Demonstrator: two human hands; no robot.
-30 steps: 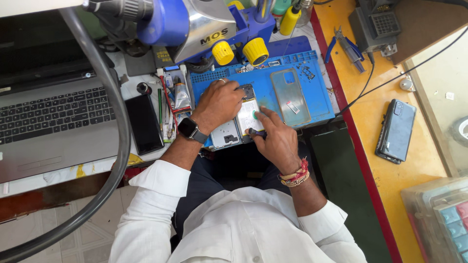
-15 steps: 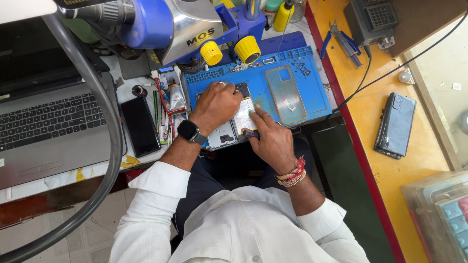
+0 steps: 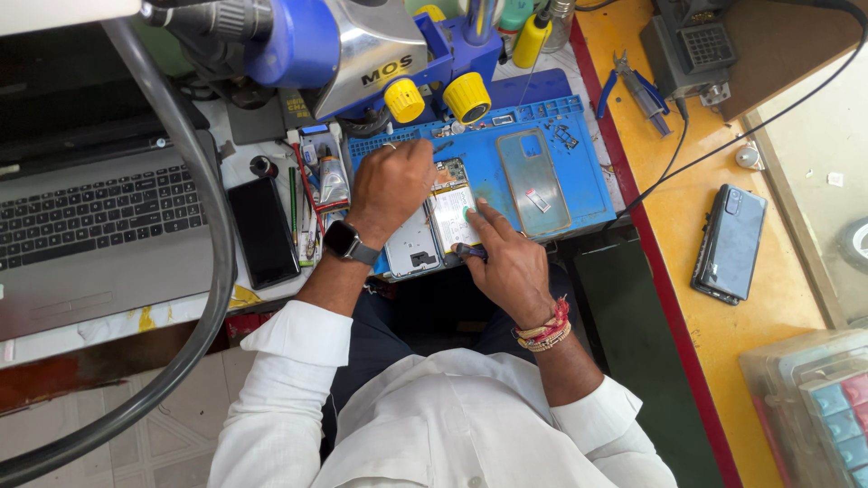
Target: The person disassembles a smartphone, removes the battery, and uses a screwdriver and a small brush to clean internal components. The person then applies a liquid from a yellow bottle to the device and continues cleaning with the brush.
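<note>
Now sliding up off the opened phone (image 3: 449, 213) lying on the blue mat (image 3: 579, 172), left hand (image 3: 391, 187) curling shut, contents impossible to tell, right hand (image 3: 508, 258) pressing a fingertip on its battery, pinching nothing.

White rolled sleeves; dark smartwatch (image 3: 341, 240); red-yellow thread bracelets (image 3: 543, 333).

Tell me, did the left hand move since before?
Yes. The left hand slid up the blue mat, away from the person, off the opened phone toward the mat's top-left corner.
</note>
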